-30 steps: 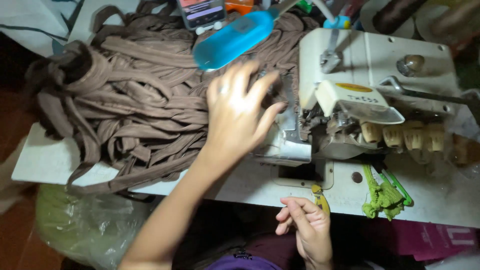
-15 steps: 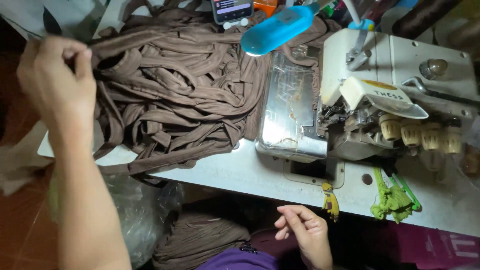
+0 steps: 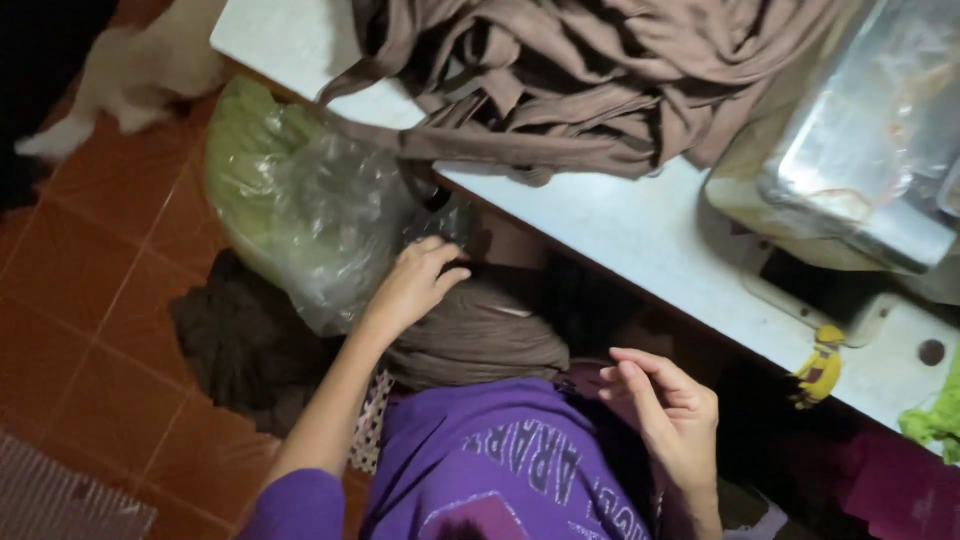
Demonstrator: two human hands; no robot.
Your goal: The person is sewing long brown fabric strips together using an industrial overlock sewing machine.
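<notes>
Left hand: I see my left hand reaching down below the table edge, fingers curled loosely, resting on a bundle of brown fabric in my lap; whether it grips the fabric I cannot tell.
Right hand: my right hand hovers near my body, fingers partly bent and apart, holding nothing.
Brown fabric strips: a pile of brown strips lies on the far part of the white table, one end draping over the left edge.
Plastic bag: a clear greenish plastic bag hangs just left of my left hand.
Sewing machine: its metal base sits at the far right.
Floor: orange tiles at left.
</notes>
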